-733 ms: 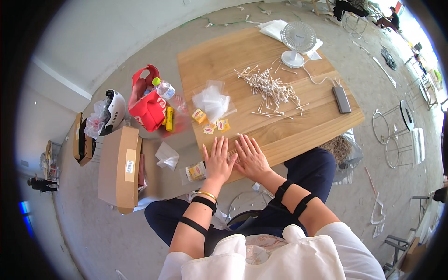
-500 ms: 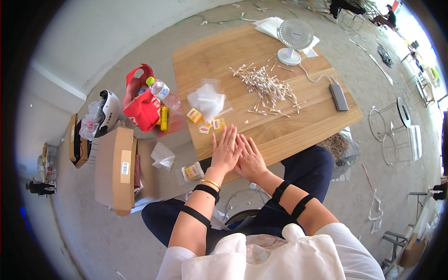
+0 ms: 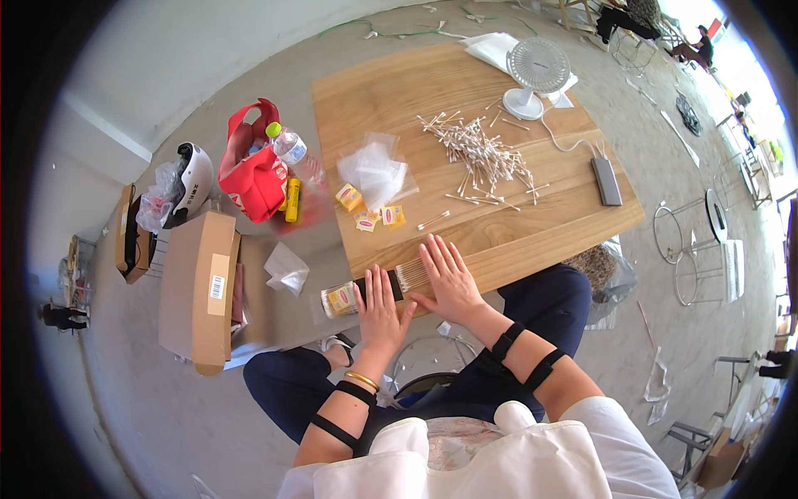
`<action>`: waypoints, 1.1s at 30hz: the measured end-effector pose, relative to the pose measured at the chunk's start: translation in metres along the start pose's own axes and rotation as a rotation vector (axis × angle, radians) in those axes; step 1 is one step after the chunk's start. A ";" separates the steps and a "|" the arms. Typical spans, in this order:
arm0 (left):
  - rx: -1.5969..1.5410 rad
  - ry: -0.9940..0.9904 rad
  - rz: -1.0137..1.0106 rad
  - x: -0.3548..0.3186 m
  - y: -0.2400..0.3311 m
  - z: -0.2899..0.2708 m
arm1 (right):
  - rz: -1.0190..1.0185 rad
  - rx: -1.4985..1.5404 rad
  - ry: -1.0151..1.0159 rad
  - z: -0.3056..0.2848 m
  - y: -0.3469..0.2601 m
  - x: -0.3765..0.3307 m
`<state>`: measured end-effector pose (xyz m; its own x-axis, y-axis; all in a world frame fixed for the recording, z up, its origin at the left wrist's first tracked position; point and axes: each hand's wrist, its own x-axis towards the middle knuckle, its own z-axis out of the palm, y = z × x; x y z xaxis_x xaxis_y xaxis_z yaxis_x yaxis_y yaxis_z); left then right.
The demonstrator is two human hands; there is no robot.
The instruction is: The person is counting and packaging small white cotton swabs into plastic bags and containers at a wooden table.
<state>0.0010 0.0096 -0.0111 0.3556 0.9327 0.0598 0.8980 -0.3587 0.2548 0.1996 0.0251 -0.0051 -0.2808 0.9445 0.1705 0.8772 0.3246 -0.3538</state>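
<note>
My left hand [image 3: 380, 316] lies flat with fingers stretched at the table's near edge, its fingertips over a black strip [image 3: 394, 287]. A neat row of cotton swabs [image 3: 410, 275] sticks out from the strip's right side. My right hand [image 3: 451, 287] is spread open at the right end of that row, with nothing in its grasp. Left of my left fingers lies a clear packet of cotton swabs [image 3: 339, 300] with a yellow label. A big loose heap of cotton swabs [image 3: 486, 158] is farther back, and a couple of single swabs [image 3: 434, 220] lie nearer my right hand.
Clear plastic bags [image 3: 374, 170] and small yellow cards [image 3: 392, 217] lie on the wooden table [image 3: 357, 91]. A white fan [image 3: 524, 101] and grey power bank [image 3: 606, 180] stand behind. To the left are a cardboard box [image 3: 195, 291], red bag [image 3: 249, 179] and plastic bottle [image 3: 293, 150].
My hands, close together before, have moved apart. The left went down and left onto the black strip, the right slightly right. The swab row between them has come into view.
</note>
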 end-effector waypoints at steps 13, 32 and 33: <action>0.021 0.043 -0.026 0.016 0.018 0.015 | -0.057 -0.076 -0.033 0.007 0.001 -0.002; -0.162 0.028 0.120 -0.025 0.010 0.000 | -0.054 -0.103 -0.052 0.002 -0.001 -0.001; -0.154 0.021 0.113 -0.026 0.010 0.001 | -0.055 -0.102 -0.052 0.002 -0.002 -0.001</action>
<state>0.0011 -0.0182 -0.0109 0.4450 0.8879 0.1163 0.8019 -0.4529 0.3897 0.1976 0.0238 -0.0062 -0.3472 0.9275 0.1384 0.8941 0.3720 -0.2495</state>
